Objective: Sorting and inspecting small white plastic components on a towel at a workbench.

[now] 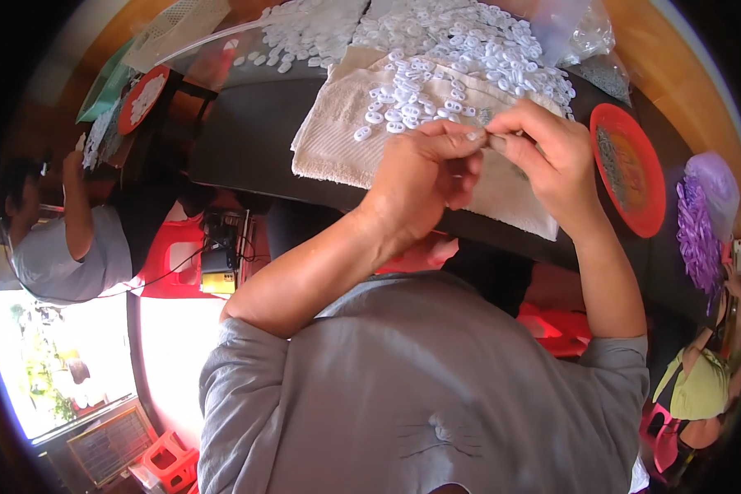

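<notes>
My left hand and my right hand meet fingertip to fingertip above a beige towel. Thumb and forefinger are pinched together on each hand. Whatever sits between them is too small and too covered to make out. Just beyond the fingers, small white oval plastic pieces with two holes lie scattered on the towel. A much larger heap of the same white pieces spreads behind it. To the right of my right hand, a red plate holds a pile of tiny grey parts.
Clear plastic bags lie at the back right. A purple bundle hangs by the table's right edge. At far left, another person sits near a red plate of white pieces; someone in yellow-green is at right.
</notes>
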A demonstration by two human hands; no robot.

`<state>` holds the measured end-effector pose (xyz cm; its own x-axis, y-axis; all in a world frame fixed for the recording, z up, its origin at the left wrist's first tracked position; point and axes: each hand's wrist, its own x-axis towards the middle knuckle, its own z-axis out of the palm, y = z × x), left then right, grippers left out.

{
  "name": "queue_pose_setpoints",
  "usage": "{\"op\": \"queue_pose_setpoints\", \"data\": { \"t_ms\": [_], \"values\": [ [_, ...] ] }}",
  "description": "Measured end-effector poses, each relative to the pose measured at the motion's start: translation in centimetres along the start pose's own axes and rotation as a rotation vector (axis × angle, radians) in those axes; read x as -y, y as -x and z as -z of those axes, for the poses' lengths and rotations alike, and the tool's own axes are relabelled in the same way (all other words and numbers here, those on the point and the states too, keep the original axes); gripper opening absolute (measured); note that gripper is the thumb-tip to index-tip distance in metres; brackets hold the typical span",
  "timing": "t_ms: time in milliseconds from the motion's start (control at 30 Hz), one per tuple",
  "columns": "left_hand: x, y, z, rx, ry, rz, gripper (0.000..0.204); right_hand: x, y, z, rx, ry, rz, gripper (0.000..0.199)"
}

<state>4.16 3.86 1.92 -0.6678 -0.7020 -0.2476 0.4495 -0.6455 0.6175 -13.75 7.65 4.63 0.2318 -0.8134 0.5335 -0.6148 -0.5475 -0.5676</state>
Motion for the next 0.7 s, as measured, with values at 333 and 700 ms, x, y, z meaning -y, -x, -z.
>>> {"op": "queue_pose_setpoints", "data": {
  "t_ms": [333, 700],
  "values": [
    [-4.9, -10.4, 3.1, -0.066, -1.590, -1.051, 0.011, -3.2, -1.1, -0.7, -0.149, -0.491, -0.513, 0.009],
    [-5.6, -9.6, 2.1, 0.047, -1.627, -0.622, 0.010, -3.5, -0.5, -0.1, -0.192, -0.487, -0.514, 0.011]
  ]
}}
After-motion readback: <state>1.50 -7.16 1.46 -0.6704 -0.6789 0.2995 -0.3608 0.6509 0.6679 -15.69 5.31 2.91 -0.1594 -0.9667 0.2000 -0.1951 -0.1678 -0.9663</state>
